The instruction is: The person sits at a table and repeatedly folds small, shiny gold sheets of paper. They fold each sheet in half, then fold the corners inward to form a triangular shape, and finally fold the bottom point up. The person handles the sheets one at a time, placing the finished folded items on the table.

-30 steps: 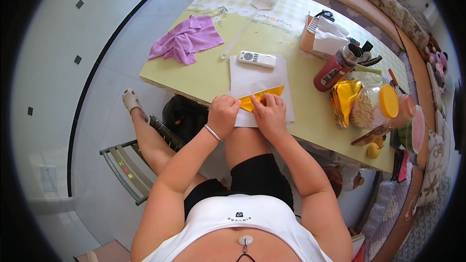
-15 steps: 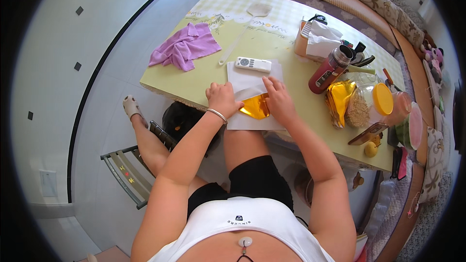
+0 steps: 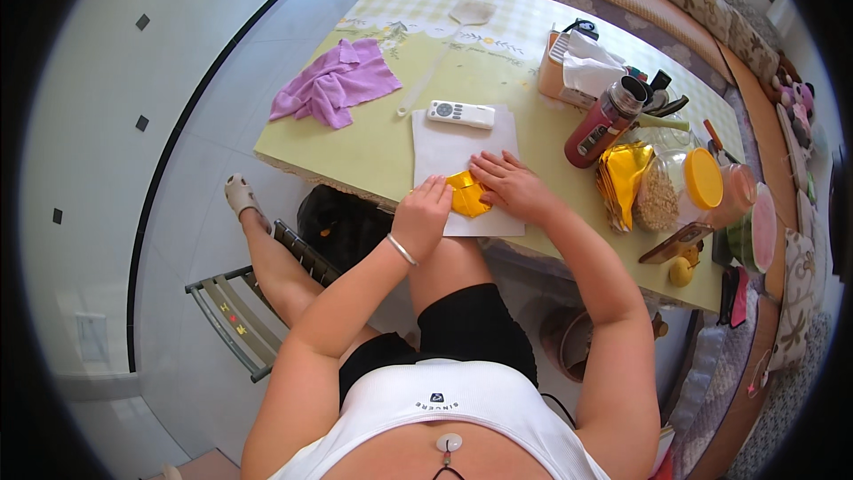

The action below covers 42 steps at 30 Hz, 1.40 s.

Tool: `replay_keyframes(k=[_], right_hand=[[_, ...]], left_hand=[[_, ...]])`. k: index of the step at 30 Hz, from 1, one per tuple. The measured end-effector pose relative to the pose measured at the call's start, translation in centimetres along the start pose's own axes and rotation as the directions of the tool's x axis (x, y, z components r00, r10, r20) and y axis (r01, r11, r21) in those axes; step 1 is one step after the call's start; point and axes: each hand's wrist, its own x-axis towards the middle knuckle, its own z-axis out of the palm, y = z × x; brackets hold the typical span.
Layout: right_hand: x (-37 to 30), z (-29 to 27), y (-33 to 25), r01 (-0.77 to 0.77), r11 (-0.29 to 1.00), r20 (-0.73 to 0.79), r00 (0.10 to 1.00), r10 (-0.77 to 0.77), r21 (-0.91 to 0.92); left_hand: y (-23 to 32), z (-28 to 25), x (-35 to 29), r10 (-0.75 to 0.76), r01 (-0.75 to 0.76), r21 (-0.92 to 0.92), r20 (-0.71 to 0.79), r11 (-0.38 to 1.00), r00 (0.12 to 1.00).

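Note:
A small piece of shiny gold foil paper (image 3: 468,195), folded over on itself, lies on a stack of white sheets (image 3: 440,147) at the table's near edge. My left hand (image 3: 424,215) is closed at the foil's left side, fingers together on its edge and thumb hidden. Lying flat, my right hand (image 3: 515,188) has its fingers stretched out and presses on the foil's right side. Beyond both hands, a white remote control (image 3: 461,114) rests across the far end of the sheets.
A purple cloth (image 3: 338,86) and a pale long-handled swatter (image 3: 434,71) lie farther left. On the right stand a dark red flask (image 3: 604,124), a stack of gold foil pieces (image 3: 624,180), a yellow-lidded jar (image 3: 680,191), a propped phone (image 3: 676,243) and a tissue box (image 3: 557,71).
The white layer over the foil no longer shows, and the foil looks smaller. My right hand has flattened onto it. My left hand has turned, its fingers now along the foil's left edge.

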Motion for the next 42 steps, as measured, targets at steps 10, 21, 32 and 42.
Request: replay_keyframes(k=[10, 21, 32, 42], right_hand=[[-0.6, -0.4, -2.7, -0.045, 0.995, 0.007, 0.999, 0.046, -0.091], [-3.8, -1.7, -2.0, -0.201, 0.977, 0.024, 0.979, 0.200, 0.066], [-9.3, 0.3, -8.6, -0.171, 0.904, -0.469, 0.808, 0.356, 0.391], [-5.8, 0.2, -9.0, 0.136, 0.084, -0.141, 0.495, 0.857, 0.987]], left_hand=[[1.9, -1.1, -0.2, -0.103, 0.103, -0.012, 0.001, 0.995, 0.995], [1.4, -3.1, -1.2, -0.174, 0.175, -0.201, 0.025, 0.964, 0.984], [1.3, -3.5, -3.8, -0.242, 0.191, -0.414, -0.075, 0.890, 0.967], [0.5, -2.5, -2.2, -0.667, 0.444, -0.892, 0.380, -0.083, 0.641]])
